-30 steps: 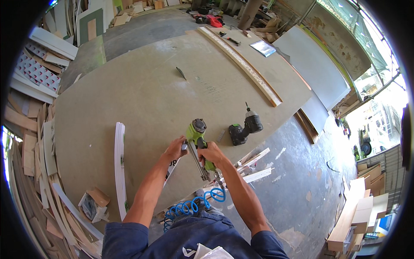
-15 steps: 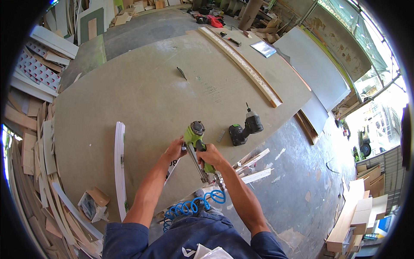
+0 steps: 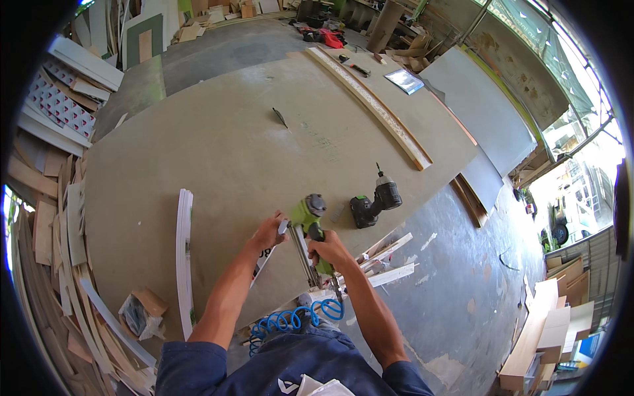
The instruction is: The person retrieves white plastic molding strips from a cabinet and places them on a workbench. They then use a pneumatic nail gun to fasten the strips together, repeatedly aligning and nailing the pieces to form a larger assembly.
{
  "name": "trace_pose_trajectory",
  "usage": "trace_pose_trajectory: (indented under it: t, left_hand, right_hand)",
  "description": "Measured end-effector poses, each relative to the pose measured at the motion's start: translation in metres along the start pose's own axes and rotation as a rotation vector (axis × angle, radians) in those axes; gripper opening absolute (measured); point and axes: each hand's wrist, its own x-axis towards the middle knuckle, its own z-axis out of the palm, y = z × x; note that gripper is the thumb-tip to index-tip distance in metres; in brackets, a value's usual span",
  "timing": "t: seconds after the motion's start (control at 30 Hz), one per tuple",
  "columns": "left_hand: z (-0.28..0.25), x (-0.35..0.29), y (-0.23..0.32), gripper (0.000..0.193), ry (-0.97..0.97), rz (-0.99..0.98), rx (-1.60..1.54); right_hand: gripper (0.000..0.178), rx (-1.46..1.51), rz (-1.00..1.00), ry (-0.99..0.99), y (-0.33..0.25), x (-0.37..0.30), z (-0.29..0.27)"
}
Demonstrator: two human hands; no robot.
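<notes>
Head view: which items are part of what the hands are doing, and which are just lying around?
In use:
- green nail gun, gripped by right hand
- left hand at the gun's nose
- blue coiled air hose
- large grey board underneath

Lying about:
- black cordless drill
- white trim strip
- long wooden strip
- loose wood offcuts
</notes>
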Motion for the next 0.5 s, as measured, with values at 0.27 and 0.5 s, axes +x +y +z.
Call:
trace_pose_trajectory:
  t: [0.27,0.5]
  left_hand:
    - [-0.021,-0.078,0.075,0.1,0.143,-0.196,0.461]
    - [-0.025,-0.182,0.113,0.06,0.133,-0.491,0.507]
  right_hand:
    - [0.011,0.091,0.017,0.107,0.028,-0.047,-0.037]
    - [0.02,0.156,0.064,0.174,0.039,-0.053,-0.043]
